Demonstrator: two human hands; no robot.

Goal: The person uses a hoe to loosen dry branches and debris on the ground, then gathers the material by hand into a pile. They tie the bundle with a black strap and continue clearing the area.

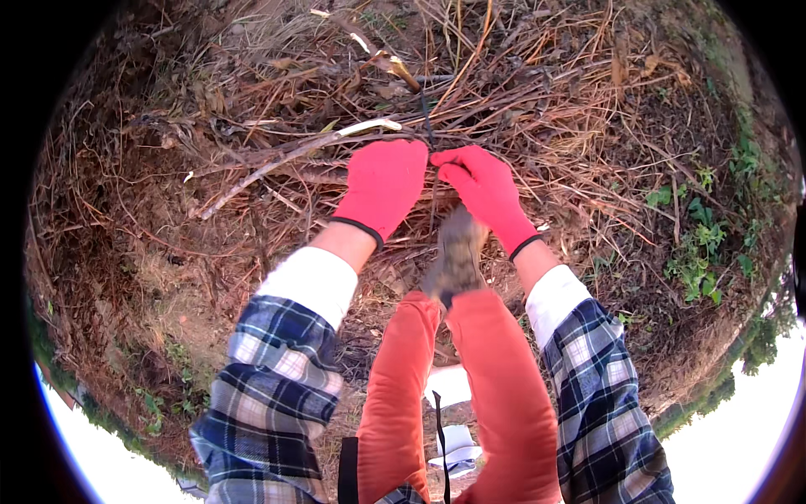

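A dark cord [426,116] runs across a bundle of thin brown twigs [491,123] on the ground before me. My left hand [385,173], in a red glove with a black cuff, is closed in a fist beside the cord; what lies inside its fingers is hidden. On the other side, my right hand [482,179], gloved alike, pinches a dark strand of the cord between thumb and forefinger. The two hands nearly touch above the bundle. A thicker branch with a peeled pale end [368,126] lies just beyond my left hand.
My shoe [463,246] is against the near side of the twigs. A snapped branch [393,63] juts out at the far side. Dry grass and loose brush cover the ground, with green leafy plants [705,236] at the right. Behind my legs lies a white hat [454,444].
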